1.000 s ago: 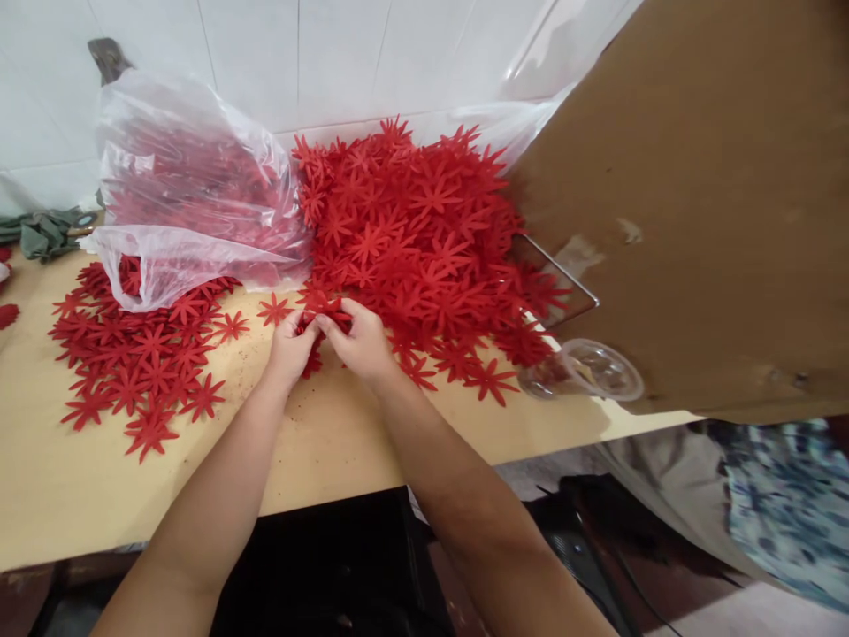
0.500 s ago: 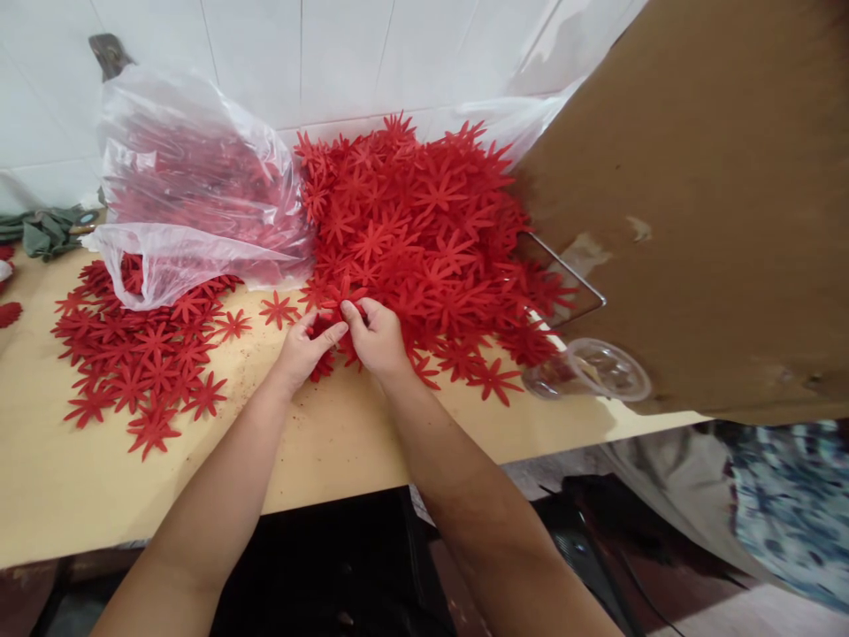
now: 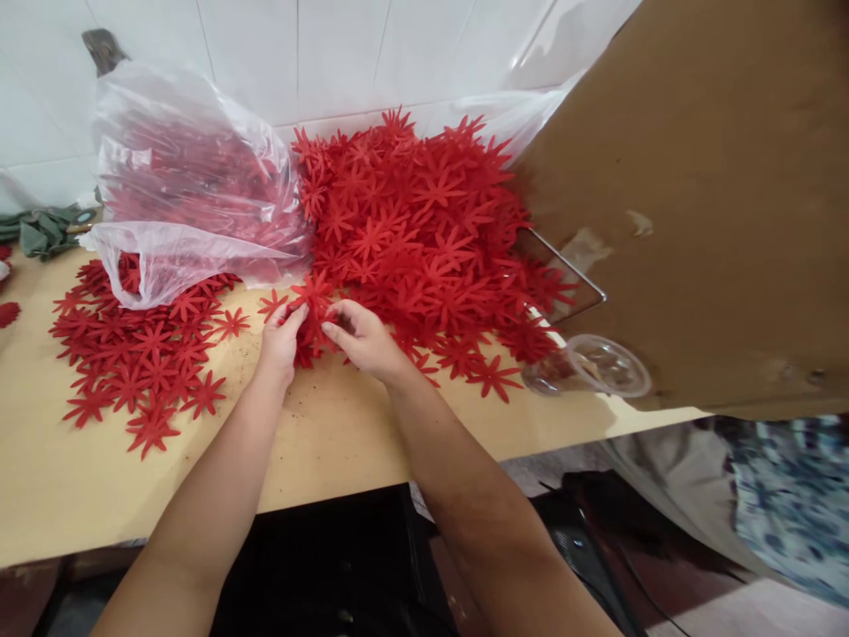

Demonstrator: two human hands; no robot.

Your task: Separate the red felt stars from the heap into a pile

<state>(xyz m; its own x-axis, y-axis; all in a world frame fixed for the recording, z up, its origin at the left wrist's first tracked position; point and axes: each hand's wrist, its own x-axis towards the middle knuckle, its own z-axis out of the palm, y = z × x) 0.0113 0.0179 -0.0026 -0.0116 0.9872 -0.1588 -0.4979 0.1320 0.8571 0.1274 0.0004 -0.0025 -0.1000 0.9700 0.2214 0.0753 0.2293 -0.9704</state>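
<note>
In the head view, my left hand (image 3: 284,336) pinches a red flower-shaped cutout (image 3: 313,290) with long narrow petals between thumb and fingers. My right hand (image 3: 363,338) is just to its right, fingers curled and thumb close to the forefinger, at the cutout's edge. Whatever its fingertips grip is hidden among red petals. Directly behind both hands rises a large heap of the same red cutouts (image 3: 424,221). A smaller, flatter pile of red cutouts (image 3: 149,354) lies to the left, a few single ones between.
A clear plastic bag (image 3: 199,195) filled with red pieces leans against the white wall (image 3: 345,53). On the right stand a big brown board (image 3: 716,203), a bent metal wire (image 3: 570,270) and a tipped clear plastic cup (image 3: 610,364). Green cloth-like material (image 3: 46,232) lies far left.
My hands have drawn apart, the left moving left with the red flower cutout, now showing its petals above the fingers. The right hand has also shifted slightly left.
</note>
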